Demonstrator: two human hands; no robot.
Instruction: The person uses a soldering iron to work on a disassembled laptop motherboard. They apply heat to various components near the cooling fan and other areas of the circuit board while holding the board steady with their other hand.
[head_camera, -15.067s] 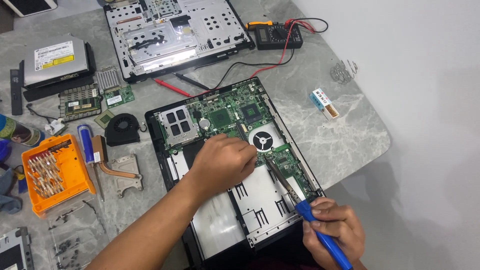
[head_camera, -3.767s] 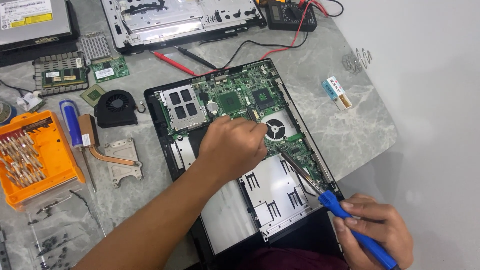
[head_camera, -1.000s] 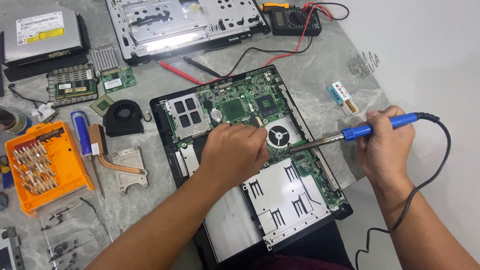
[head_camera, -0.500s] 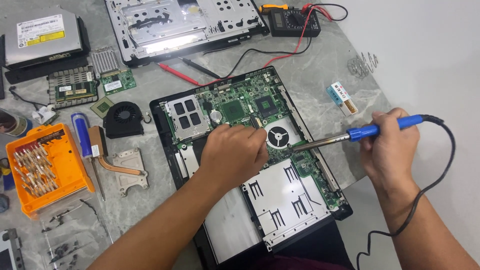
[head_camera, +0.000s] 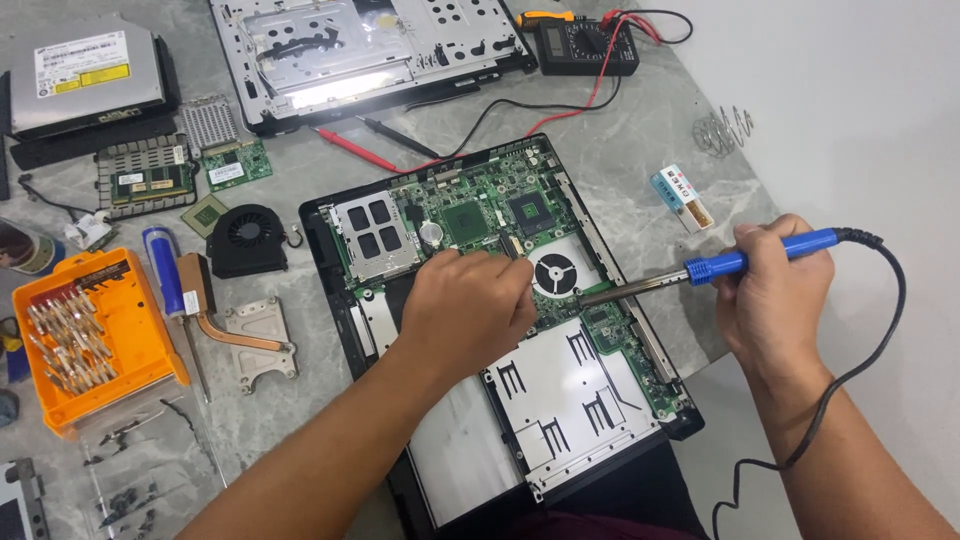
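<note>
An opened laptop base lies on the marble table, its green motherboard (head_camera: 480, 205) bare. My left hand (head_camera: 468, 305) rests on the board with fingers curled, fingertips pinched near its middle; whether they hold something small is hidden. My right hand (head_camera: 775, 290) grips a blue-handled soldering iron (head_camera: 760, 255), whose metal shaft points left to a spot beside my left fingers, by the round silver fan opening (head_camera: 555, 272). The iron's black cord (head_camera: 880, 330) loops down past my right wrist.
An orange screwdriver-bit case (head_camera: 85, 335), a copper heatsink pipe (head_camera: 235, 335), a black fan (head_camera: 245, 240) and loose circuit boards lie left. A laptop cover (head_camera: 370, 45), optical drive (head_camera: 85, 75) and multimeter (head_camera: 585, 40) with red and black probes sit at the back. The table edge runs right.
The soldering iron has levelled out and its tip has slid left toward my left fingertips. My left hand has stayed on the board.
</note>
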